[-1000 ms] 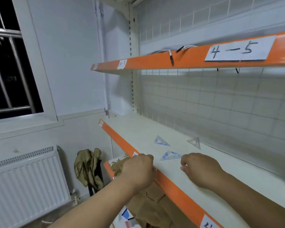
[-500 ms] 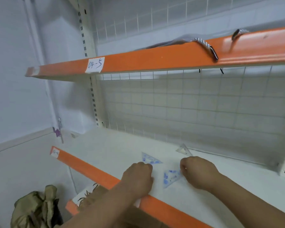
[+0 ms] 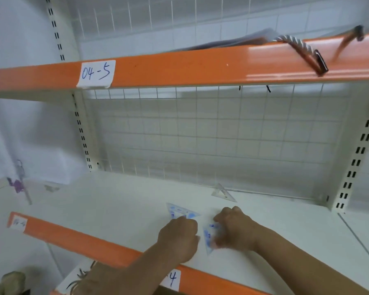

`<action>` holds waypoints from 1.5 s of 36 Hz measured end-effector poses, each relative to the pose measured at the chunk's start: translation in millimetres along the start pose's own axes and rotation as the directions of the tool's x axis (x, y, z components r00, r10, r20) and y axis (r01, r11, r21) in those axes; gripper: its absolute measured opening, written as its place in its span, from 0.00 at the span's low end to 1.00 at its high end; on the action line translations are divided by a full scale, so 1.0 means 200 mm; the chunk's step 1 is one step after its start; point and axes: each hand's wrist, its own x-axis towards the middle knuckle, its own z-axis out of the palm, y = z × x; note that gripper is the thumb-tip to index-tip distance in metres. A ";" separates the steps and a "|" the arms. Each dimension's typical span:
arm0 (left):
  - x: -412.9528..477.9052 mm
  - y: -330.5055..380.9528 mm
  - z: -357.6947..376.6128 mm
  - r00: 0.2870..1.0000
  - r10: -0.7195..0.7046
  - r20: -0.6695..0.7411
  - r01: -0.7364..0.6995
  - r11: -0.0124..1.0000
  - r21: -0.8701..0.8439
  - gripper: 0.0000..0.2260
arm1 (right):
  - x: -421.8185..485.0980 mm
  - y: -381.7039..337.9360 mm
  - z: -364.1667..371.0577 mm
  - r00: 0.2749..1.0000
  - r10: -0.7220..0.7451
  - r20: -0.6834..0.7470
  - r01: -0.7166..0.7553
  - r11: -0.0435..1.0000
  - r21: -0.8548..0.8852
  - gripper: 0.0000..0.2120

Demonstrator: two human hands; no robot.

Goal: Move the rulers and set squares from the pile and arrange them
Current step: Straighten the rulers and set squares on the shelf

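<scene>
Three set squares lie on the white shelf (image 3: pixel 119 209). A blue-printed set square (image 3: pixel 180 210) lies just beyond my left hand (image 3: pixel 179 237), whose curled fingers cover its near edge. A second blue-printed set square (image 3: pixel 209 235) sits between my hands, and my right hand (image 3: pixel 235 228) pinches its right side with thumb and curled fingers. A clear set square (image 3: pixel 223 193) lies further back near the wire grid, apart from both hands. No rulers are in view.
The orange front lip (image 3: pixel 77 239) of the shelf runs under my left forearm. An upper orange shelf (image 3: pixel 200 64) labelled 04-5 carries a rope-handled item (image 3: pixel 300 50). A wire grid (image 3: pixel 211 135) backs the shelf. The slotted upright (image 3: pixel 354 162) stands at the right.
My left hand moved forward from the shelf's lip to the far blue set square. My right hand has closed on the nearer set square, which has turned. The view has swung right.
</scene>
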 end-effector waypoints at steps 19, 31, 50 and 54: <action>0.01 -0.02 -0.01 0.997 -0.066 0.039 0.068 0.996 -0.049 0.13 | 0.07 0.02 0.00 0.997 -0.003 0.076 -0.008 0.989 0.148 0.29; 0.00 0.00 0.02 0.999 -0.050 0.013 0.050 0.999 -0.018 0.13 | 0.06 0.02 -0.01 0.993 0.077 0.093 -0.087 0.990 0.111 0.27; -0.01 0.00 0.02 0.999 -0.045 0.031 0.048 0.994 -0.099 0.15 | 0.05 0.04 -0.04 0.994 0.096 0.056 -0.105 0.979 0.175 0.14; -0.01 0.01 0.00 0.996 -0.051 0.072 0.070 0.953 -0.294 0.15 | 0.05 0.06 -0.06 1.000 0.001 -0.018 0.006 0.926 0.378 0.19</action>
